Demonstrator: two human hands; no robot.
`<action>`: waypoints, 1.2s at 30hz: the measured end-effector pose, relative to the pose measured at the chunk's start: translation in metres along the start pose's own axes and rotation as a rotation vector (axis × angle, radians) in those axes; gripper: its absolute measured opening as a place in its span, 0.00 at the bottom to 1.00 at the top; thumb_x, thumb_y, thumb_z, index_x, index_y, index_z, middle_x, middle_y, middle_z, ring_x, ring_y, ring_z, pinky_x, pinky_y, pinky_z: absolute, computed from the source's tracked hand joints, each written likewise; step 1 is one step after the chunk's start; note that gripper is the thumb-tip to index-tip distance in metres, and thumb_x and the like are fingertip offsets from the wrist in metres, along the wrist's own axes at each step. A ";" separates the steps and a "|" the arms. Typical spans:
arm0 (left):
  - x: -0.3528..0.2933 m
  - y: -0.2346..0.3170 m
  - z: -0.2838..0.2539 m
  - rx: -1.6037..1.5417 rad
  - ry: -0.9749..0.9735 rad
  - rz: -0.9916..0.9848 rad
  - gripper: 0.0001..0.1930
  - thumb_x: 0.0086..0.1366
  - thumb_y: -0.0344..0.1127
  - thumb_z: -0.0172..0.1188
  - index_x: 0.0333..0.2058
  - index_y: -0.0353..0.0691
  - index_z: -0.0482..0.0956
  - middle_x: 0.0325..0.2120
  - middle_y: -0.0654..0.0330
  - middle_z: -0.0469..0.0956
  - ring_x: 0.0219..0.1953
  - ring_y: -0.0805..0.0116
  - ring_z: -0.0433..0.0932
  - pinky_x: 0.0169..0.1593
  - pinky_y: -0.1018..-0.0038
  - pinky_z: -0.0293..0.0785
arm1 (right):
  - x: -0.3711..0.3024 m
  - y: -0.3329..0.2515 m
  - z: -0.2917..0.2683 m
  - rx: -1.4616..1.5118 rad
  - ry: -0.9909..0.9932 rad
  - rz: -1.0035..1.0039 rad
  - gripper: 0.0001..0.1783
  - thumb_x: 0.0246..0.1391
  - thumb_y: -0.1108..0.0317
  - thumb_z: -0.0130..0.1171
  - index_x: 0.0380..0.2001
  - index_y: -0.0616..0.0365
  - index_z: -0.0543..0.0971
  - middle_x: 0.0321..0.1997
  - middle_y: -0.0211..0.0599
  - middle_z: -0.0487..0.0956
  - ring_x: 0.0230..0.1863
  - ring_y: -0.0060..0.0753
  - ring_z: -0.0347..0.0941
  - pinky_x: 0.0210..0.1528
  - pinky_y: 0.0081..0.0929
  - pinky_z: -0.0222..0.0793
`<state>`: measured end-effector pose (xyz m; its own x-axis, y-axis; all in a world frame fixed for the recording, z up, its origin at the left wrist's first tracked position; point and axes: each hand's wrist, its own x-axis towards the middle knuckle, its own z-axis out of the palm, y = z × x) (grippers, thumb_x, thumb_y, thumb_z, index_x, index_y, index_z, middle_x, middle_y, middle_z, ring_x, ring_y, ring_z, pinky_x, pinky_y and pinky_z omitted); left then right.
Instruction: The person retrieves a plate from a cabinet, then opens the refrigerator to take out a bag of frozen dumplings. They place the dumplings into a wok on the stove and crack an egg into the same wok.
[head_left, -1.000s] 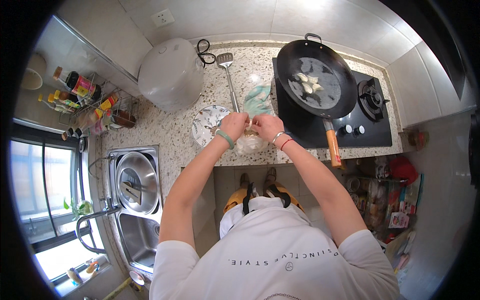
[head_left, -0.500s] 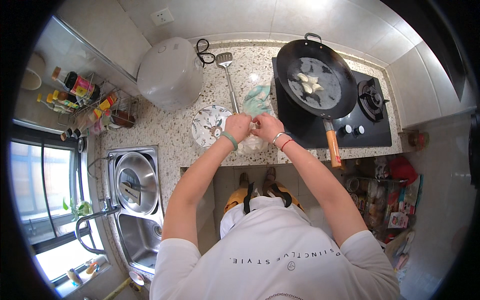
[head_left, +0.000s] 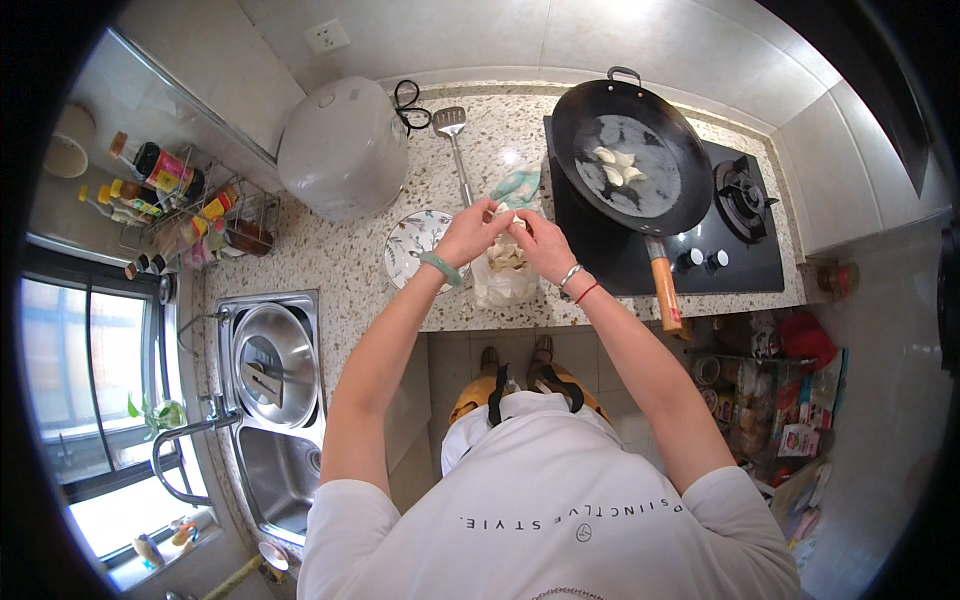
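Observation:
My left hand [head_left: 472, 238] and my right hand [head_left: 542, 248] meet above a clear plastic bag [head_left: 503, 293]. Between their fingertips is a small pale dumpling [head_left: 507, 214]; both hands are closed on it, though the fingers partly cover it. More dumplings [head_left: 506, 258] lie in the open bag, whose green-printed end [head_left: 518, 187] spreads out beyond my hands. On the stove to the right, a black wok [head_left: 690, 170] holds several whitish dumplings [head_left: 619, 166] in a shallow pool of liquid. Just left of the bag, a patterned plate [head_left: 407, 245] is partly behind my left wrist.
A slotted metal spatula [head_left: 451, 128] lies beyond the plate, beside a grey rice cooker [head_left: 340, 145]. The wok's wooden handle [head_left: 664, 287] juts over the counter's front edge. At the left are a steel sink [head_left: 275, 475] and a rack of bottles [head_left: 215, 215].
My hands have risen slightly off the bag, with a pale dumpling now showing between the fingers. The bag's green end looks lower and more folded, and the dumplings inside are more visible.

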<state>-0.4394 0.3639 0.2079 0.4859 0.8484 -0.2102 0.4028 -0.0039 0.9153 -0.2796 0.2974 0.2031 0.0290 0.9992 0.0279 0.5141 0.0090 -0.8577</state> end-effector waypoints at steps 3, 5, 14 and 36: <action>-0.003 0.021 0.005 -0.115 -0.007 0.008 0.20 0.65 0.52 0.52 0.35 0.36 0.69 0.23 0.62 0.74 0.21 0.78 0.72 0.23 0.82 0.67 | -0.002 -0.014 -0.008 0.104 0.012 0.049 0.20 0.61 0.55 0.44 0.42 0.61 0.72 0.31 0.46 0.77 0.28 0.38 0.76 0.33 0.34 0.69; -0.005 0.040 0.011 -0.172 0.047 0.025 0.21 0.65 0.53 0.51 0.33 0.37 0.67 0.20 0.63 0.72 0.16 0.78 0.69 0.20 0.81 0.64 | -0.003 -0.025 -0.013 0.171 0.022 0.109 0.20 0.62 0.54 0.42 0.42 0.62 0.71 0.28 0.46 0.77 0.25 0.37 0.75 0.32 0.34 0.68; 0.017 0.080 0.039 -0.420 0.085 -0.032 0.22 0.65 0.54 0.49 0.29 0.39 0.65 0.15 0.65 0.68 0.12 0.77 0.67 0.14 0.81 0.61 | 0.000 -0.036 -0.041 0.066 0.372 -0.037 0.21 0.62 0.52 0.42 0.41 0.62 0.70 0.26 0.51 0.76 0.30 0.51 0.74 0.33 0.43 0.66; 0.076 0.153 0.117 -0.519 -0.340 -0.136 0.30 0.67 0.62 0.36 0.28 0.41 0.73 0.17 0.66 0.71 0.17 0.78 0.68 0.22 0.81 0.65 | 0.001 -0.002 -0.188 -0.097 0.482 -0.225 0.12 0.54 0.61 0.58 0.35 0.59 0.74 0.33 0.41 0.74 0.30 0.37 0.73 0.34 0.30 0.69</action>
<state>-0.2502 0.3656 0.2916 0.7102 0.6075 -0.3557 0.0913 0.4215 0.9022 -0.1192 0.2914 0.3010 0.2872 0.8418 0.4571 0.6293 0.1939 -0.7526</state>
